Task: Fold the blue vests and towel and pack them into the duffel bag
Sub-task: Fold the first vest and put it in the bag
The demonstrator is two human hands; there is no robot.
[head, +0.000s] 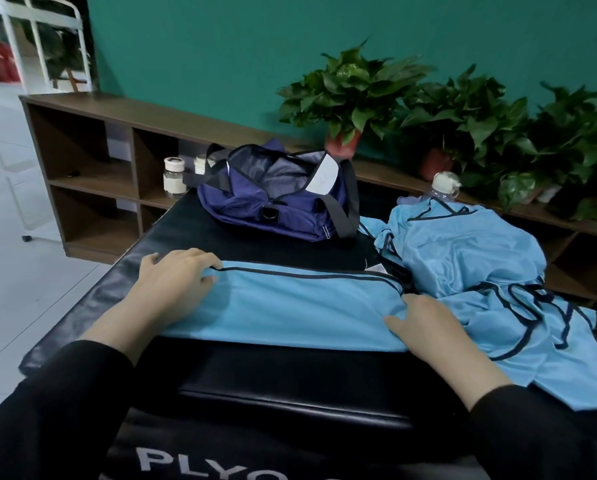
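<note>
While the black padded surface (220, 237) carries all the work, treat it as the pressing base for the fold. At 12 o'clock on it sits the navy duffel bag (276, 199), unzipped and gaping, with nothing blue visible inside. At 3 o'clock lies a loose heap of blue vests (473, 261), unfolded, their dark trim tangled; a capped bottle (444, 187) stands just behind the heap. No towel can be told apart from the vests. At the centre lies the folded vest (290, 306), a long flat band running from 9 o'clock to 3 o'clock, its dark-trimmed edge on the far side.

Step in hand, as judged: flattening this band before the next fold. To do it well, keep the trimmed edges stacked and parallel, smooth outward from the middle so no air or crease is trapped, then bring one end over the other to make a packet narrower than the bag mouth. The thin mesh will likely slide, so hold one end still while the other moves.

Left hand (175, 282): its grip is released, fingers nearly straight, palm pressing the vest's 9 o'clock end. Right hand (428, 323): likewise flat and spread, resting on the 3 o'clock end, grasping nothing.
</note>
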